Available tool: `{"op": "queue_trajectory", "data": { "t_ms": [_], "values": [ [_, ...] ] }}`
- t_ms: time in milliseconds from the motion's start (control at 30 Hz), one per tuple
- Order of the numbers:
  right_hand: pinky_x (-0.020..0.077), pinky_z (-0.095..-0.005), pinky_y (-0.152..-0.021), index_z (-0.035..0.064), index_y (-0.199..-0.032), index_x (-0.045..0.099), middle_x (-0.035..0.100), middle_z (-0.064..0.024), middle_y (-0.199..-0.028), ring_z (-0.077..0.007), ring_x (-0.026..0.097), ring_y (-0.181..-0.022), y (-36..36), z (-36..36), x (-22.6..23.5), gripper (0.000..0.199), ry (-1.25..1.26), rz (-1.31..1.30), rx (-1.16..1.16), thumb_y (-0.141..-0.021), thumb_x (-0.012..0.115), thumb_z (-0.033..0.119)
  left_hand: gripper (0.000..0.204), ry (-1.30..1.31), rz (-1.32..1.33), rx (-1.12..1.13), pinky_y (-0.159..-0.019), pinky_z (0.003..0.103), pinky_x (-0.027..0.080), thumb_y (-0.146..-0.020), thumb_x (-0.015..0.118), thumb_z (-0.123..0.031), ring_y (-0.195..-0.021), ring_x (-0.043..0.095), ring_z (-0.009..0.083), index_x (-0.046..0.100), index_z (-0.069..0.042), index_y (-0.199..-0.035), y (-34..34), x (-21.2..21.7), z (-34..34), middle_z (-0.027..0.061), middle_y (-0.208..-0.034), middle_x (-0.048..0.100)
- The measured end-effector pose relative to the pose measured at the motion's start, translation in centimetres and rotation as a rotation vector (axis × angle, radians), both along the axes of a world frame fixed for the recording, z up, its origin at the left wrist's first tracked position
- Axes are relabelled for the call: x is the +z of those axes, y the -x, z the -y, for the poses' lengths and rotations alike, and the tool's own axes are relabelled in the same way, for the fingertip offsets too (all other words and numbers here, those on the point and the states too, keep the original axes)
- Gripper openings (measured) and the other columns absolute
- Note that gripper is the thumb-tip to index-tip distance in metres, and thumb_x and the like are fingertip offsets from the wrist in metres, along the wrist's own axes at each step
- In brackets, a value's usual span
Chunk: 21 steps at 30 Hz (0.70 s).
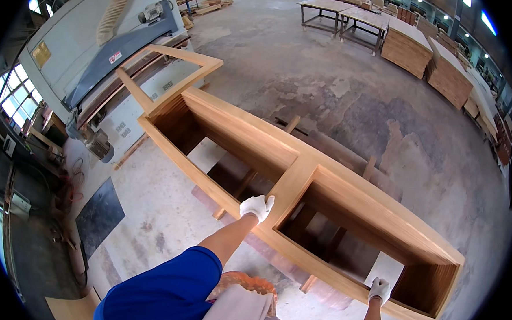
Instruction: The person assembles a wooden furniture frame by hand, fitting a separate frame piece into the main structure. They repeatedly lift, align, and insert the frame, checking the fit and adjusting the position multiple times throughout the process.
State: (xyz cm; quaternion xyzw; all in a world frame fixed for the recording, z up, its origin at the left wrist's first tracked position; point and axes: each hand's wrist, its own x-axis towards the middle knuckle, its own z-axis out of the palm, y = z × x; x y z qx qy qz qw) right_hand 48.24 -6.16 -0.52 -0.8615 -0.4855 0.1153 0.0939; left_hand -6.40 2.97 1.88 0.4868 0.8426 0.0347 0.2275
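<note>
Head view: a stack of wooden frames point(240, 123) is lying on wooden bars point(309, 283) above the floor point(261, 67). Along its near edge, the gloved left hand point(257, 207) is grasping beside the middle crossbar point(299, 177); the gloved right hand point(380, 289), fingers curling over, is grasping nearer the right corner.

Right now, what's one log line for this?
stack: light-brown rectangular wooden frames; left hand: white-gloved, at middle crossbar; right hand: white-gloved, on near rail
</note>
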Motion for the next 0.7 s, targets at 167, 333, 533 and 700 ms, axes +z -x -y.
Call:
{"op": "queue_trajectory", "data": {
  "t_ms": [167, 333, 533, 700],
  "values": [
    [0.0476, -0.0507, -0.063, 0.0004, -0.073, 0.068, 0.06, -0.0265, -0.076, -0.0447, 0.061, -0.068, 0.25, 0.01, 0.62, 0.033, 0.029, -0.024, -0.011, -0.082, 0.055, 0.03, 0.063, -0.016, -0.004, 0.002, -0.085, 0.049, 0.054, -0.1, 0.029, -0.057, -0.096, 0.069, 0.036, 0.071, -0.01, -0.101, 0.03, -0.06, 0.28, 0.0166, -0.1, 0.073],
    [0.0477, -0.0511, -0.064, 0.0006, -0.074, 0.068, 0.061, -0.0262, -0.076, -0.0444, 0.062, -0.069, 0.5, -0.09, 0.5, 0.034, 0.009, -0.009, -0.021, -0.082, 0.055, 0.031, 0.063, -0.005, -0.014, 0.002, -0.085, 0.049, 0.053, -0.1, 0.029, -0.057, -0.097, 0.069, 0.0364, 0.071, -0.01, -0.101, -0.06, 0.05, 0.03, 0.016, -0.101, 0.073],
    [0.0485, -0.0507, -0.065, 0.0011, -0.075, 0.069, 0.062, -0.0257, -0.078, -0.0433, 0.063, -0.07, 0.37, 0.02, 0.43, 0.034, 0.018, -0.027, -0.025, -0.082, 0.055, 0.031, 0.062, -0.021, -0.006, 0.009, -0.086, 0.05, 0.053, -0.1, 0.03, -0.057, -0.098, 0.068, 0.037, 0.071, -0.011, -0.101, 0.16, -0.59, 0.08, 0.0156, -0.101, 0.073],
    [0.0487, -0.0503, -0.064, 0.0011, -0.075, 0.069, 0.062, -0.0258, -0.077, -0.0431, 0.063, -0.07, 0.25, -0.04, 0.31, 0.034, 0.033, -0.025, -0.017, -0.083, 0.055, 0.031, 0.064, 0.002, 0.006, -0.008, -0.085, 0.049, 0.054, -0.1, 0.029, -0.058, -0.097, 0.069, 0.0366, 0.071, -0.009, -0.101, 0.07, -0.05, -0.02, 0.0162, -0.1, 0.073]
  ]
}}
